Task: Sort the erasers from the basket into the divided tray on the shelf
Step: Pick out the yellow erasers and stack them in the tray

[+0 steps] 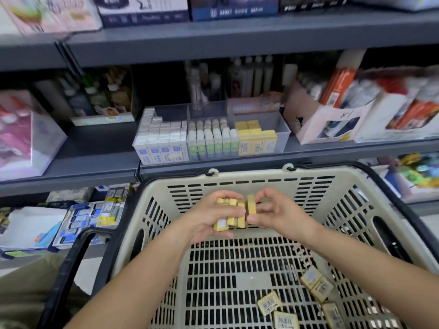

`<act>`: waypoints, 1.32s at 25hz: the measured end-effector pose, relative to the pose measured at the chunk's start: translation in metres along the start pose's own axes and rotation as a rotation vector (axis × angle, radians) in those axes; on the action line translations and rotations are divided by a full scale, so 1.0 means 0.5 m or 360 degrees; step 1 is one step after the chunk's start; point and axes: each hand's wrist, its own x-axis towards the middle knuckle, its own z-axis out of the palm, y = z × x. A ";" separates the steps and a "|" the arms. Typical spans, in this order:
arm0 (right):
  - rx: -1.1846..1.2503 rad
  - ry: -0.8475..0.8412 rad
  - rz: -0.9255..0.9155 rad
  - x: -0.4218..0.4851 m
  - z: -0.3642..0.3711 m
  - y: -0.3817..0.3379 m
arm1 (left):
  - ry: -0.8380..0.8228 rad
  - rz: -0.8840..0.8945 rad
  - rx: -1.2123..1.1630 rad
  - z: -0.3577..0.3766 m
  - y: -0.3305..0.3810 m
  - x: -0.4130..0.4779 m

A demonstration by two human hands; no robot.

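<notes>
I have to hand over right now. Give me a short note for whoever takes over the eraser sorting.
Left hand: holding a bunch of yellow erasers above the basket.
Right hand: pinching one yellow eraser against that bunch.
Done: divided tray holds white, green and yellow rows; its yellow section, on the right, is partly filled.
Left: shelve the held ones, then the loose erasers on the basket floor.

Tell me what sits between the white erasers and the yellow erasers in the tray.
In the head view, a compartment of green-labelled erasers stands between the white erasers and the yellow erasers.
</notes>
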 end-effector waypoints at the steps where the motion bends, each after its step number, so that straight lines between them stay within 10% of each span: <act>1: -0.0009 0.0021 -0.0049 -0.003 -0.009 -0.011 | 0.0037 0.0050 0.0001 0.002 0.008 0.000; 10: -0.0019 0.0257 -0.0308 0.019 -0.086 -0.096 | 0.0027 0.0516 -0.0112 0.002 0.114 -0.019; 20: -0.1509 0.0969 -0.0381 0.183 -0.227 -0.218 | 0.0060 0.0738 -0.0203 -0.004 0.191 0.058; 33: -0.2097 0.0355 -0.0011 0.240 -0.217 -0.193 | -0.0102 0.0660 -0.0350 -0.026 0.185 0.086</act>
